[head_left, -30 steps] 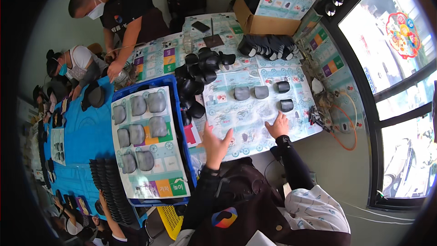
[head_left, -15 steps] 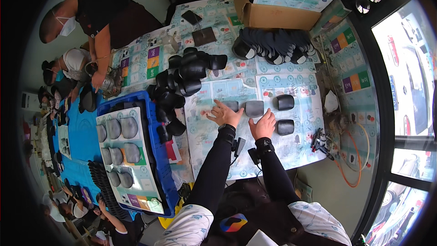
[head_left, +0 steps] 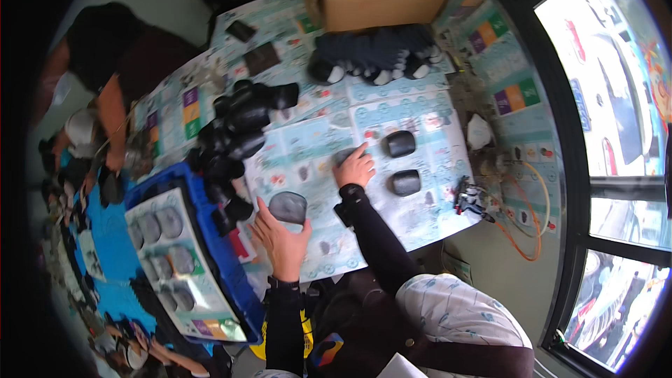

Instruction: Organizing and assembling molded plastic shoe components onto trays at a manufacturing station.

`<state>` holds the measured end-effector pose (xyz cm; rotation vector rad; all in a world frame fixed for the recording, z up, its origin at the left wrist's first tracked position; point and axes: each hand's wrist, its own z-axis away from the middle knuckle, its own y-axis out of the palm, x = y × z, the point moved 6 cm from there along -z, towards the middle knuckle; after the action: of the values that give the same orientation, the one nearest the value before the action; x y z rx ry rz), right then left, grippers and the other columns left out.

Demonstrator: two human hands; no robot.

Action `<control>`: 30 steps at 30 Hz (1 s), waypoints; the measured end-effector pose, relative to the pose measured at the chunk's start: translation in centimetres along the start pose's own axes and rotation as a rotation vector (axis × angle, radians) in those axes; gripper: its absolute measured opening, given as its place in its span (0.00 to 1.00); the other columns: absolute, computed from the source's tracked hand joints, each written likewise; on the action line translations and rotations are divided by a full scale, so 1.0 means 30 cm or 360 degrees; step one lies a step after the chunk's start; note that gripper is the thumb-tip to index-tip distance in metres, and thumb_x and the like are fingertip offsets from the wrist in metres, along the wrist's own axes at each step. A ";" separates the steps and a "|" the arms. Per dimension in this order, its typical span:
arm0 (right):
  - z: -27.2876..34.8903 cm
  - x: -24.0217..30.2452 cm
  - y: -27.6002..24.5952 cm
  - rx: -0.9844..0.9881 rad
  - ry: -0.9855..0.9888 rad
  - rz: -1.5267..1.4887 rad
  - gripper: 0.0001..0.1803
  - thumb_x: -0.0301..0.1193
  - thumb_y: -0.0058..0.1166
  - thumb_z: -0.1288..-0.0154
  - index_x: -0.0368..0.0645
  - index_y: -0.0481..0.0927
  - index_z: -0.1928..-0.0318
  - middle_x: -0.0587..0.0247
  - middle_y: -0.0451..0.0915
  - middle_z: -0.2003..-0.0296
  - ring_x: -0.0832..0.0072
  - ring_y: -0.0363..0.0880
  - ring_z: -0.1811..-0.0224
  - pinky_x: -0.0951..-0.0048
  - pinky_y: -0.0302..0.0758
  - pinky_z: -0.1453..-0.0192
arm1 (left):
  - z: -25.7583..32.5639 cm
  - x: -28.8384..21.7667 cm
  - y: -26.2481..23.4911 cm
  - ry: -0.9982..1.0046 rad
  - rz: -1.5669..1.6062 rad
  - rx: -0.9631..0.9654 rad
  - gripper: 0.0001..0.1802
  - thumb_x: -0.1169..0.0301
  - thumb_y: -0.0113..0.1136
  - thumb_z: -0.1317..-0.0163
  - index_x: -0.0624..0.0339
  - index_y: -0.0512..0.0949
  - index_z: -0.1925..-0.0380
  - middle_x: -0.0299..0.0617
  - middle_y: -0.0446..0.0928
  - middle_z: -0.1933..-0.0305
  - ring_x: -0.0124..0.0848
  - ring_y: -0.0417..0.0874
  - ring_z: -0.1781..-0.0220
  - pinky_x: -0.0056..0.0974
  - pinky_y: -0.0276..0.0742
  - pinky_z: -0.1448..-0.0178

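While wide-spread left fingers [head_left: 267,221] clamp a grey pad [head_left: 288,207], right fingers [head_left: 358,157] touch a second pad [head_left: 341,157], their grip unclear.

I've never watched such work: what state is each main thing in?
Left hand: gripping a grey piece by its edges
Right hand: over another grey piece, partly hiding it; grip unclear
Two black pieces: lying apart on the table
Black moulded pieces: heaped together
Blue crate: topped by a printed board bearing grey pieces
Phone: lying flat
Orange hose: bent in a curve
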<state>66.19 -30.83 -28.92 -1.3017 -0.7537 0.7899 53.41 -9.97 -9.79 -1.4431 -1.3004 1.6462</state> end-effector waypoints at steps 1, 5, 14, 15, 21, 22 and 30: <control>-0.081 -0.068 0.056 -0.0199 0.0087 0.0108 0.51 0.45 0.64 0.38 0.35 0.57 0.21 0.52 0.78 0.53 0.60 0.80 0.53 0.51 0.79 0.48 | 0.030 -0.009 -0.022 0.0048 0.0133 0.0019 0.66 0.61 0.83 0.55 0.69 0.50 0.22 0.59 0.71 0.39 0.56 0.71 0.36 0.61 0.60 0.25; 0.056 -0.055 -0.063 -0.0070 -0.0092 -0.0281 0.69 0.49 0.79 0.58 0.32 0.53 0.22 0.49 0.78 0.52 0.55 0.82 0.51 0.55 0.81 0.49 | 0.233 0.234 -0.236 -0.0136 0.0432 -0.0079 0.67 0.59 0.83 0.53 0.73 0.49 0.22 0.60 0.72 0.41 0.55 0.71 0.40 0.58 0.64 0.31; 0.990 0.151 -0.514 0.0197 -0.1335 -0.0883 0.68 0.32 0.78 0.58 0.39 0.50 0.18 0.42 0.71 0.38 0.43 0.68 0.32 0.46 0.64 0.27 | 0.671 0.757 -0.675 -0.0296 0.0101 0.0273 0.68 0.56 0.81 0.50 0.63 0.44 0.19 0.57 0.64 0.30 0.58 0.65 0.26 0.71 0.44 0.18; 1.114 0.177 -0.521 0.0409 -0.1402 -0.0948 0.68 0.32 0.78 0.58 0.39 0.49 0.18 0.43 0.71 0.38 0.44 0.67 0.31 0.47 0.63 0.26 | 0.721 0.843 -0.721 -0.0250 0.0092 0.0265 0.67 0.55 0.81 0.51 0.62 0.46 0.19 0.56 0.65 0.32 0.57 0.65 0.26 0.72 0.44 0.19; 1.769 0.497 -0.495 0.0537 -0.1962 -0.0856 0.68 0.34 0.78 0.59 0.40 0.50 0.19 0.44 0.68 0.37 0.47 0.67 0.31 0.49 0.59 0.23 | 0.942 1.454 -0.885 -0.0144 -0.0344 0.0290 0.65 0.61 0.81 0.58 0.59 0.53 0.21 0.53 0.67 0.34 0.51 0.64 0.24 0.75 0.42 0.19; 1.811 0.554 -0.479 0.0491 -0.2094 -0.0844 0.66 0.34 0.77 0.59 0.40 0.52 0.19 0.45 0.68 0.38 0.49 0.66 0.31 0.50 0.56 0.21 | 0.940 1.527 -0.905 -0.0075 -0.0381 0.0280 0.64 0.62 0.81 0.57 0.58 0.54 0.21 0.51 0.67 0.33 0.51 0.63 0.23 0.74 0.42 0.19; 1.928 0.748 -0.423 -0.0003 -0.2125 -0.0459 0.64 0.36 0.79 0.56 0.44 0.54 0.20 0.55 0.67 0.32 0.52 0.62 0.26 0.44 0.57 0.23 | 0.850 1.713 -0.977 0.0400 -0.0324 0.0397 0.59 0.67 0.77 0.52 0.53 0.55 0.20 0.43 0.65 0.25 0.48 0.55 0.17 0.68 0.37 0.15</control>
<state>30.50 17.43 -8.76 -0.4841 -1.9214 1.3901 11.77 38.85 -4.11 -1.2746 -1.0249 1.3880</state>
